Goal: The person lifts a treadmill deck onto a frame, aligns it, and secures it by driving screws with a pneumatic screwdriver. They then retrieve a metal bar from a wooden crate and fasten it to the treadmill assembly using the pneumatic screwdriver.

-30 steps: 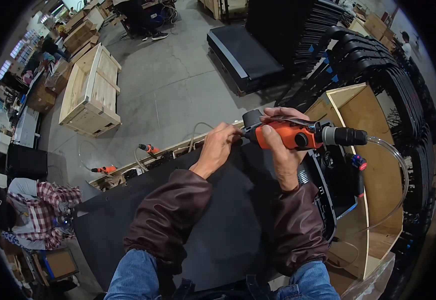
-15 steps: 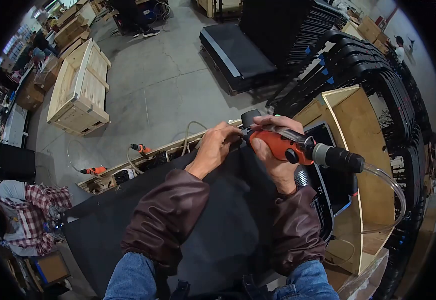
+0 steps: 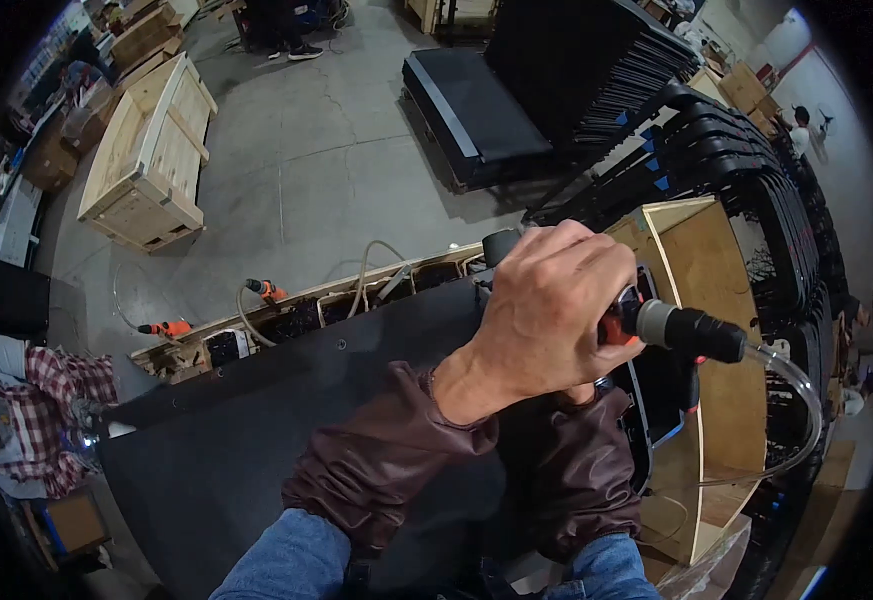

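My left hand (image 3: 556, 305) is closed over the top of an orange and black air tool (image 3: 654, 322), with its knuckles uppermost. Beneath it, my right hand (image 3: 582, 393) shows only as a sliver by the cuff; its fingers are hidden, but it appears to stay on the tool's body. A clear hose (image 3: 804, 392) curves away from the tool's rear end. The tool's dark front end (image 3: 499, 245) pokes out past my left hand, at the far edge of a black sheet (image 3: 236, 480). Several small round fasteners (image 3: 341, 344) dot that edge.
Beyond the sheet runs a compartmented wooden tray (image 3: 296, 325), where two more orange tools (image 3: 164, 329) with hoses rest. An open plywood box (image 3: 721, 260) stands at the right, near stacked black frames (image 3: 726, 140). A wooden crate (image 3: 151, 150) sits on the floor; a person in plaid (image 3: 51, 400) is at left.
My left hand has moved right, from the tool's front end onto its top, covering most of the tool and my right hand. The camera view has shifted slightly.
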A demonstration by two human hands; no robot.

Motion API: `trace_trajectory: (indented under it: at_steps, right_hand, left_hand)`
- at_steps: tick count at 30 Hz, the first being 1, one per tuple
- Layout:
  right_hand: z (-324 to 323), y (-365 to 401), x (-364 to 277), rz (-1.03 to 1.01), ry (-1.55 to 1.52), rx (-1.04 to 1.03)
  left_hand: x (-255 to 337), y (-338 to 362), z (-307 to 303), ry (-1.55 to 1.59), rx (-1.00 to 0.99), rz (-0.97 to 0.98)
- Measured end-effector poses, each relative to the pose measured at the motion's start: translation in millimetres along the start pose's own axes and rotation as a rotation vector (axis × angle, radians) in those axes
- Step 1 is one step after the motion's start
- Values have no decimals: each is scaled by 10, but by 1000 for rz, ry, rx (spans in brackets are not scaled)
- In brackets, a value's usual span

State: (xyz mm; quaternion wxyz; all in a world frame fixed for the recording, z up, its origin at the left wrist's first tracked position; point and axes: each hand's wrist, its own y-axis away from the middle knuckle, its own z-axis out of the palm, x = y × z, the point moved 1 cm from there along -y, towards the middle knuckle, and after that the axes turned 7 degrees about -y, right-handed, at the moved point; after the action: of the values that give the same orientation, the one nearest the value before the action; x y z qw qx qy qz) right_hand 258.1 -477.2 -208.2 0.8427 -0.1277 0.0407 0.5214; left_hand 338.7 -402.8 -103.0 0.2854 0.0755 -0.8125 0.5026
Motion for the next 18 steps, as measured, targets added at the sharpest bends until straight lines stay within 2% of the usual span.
trace_trajectory:
  at_steps: [6,18]
  right_hand:
    - [-59,-392,67,127,73,-11]
    - [-127,-410,59,194,192,62]
  left_hand:
    - [-38,-59,9,1,29,-23]
    - [-78,-24,-45,14,130,-80]
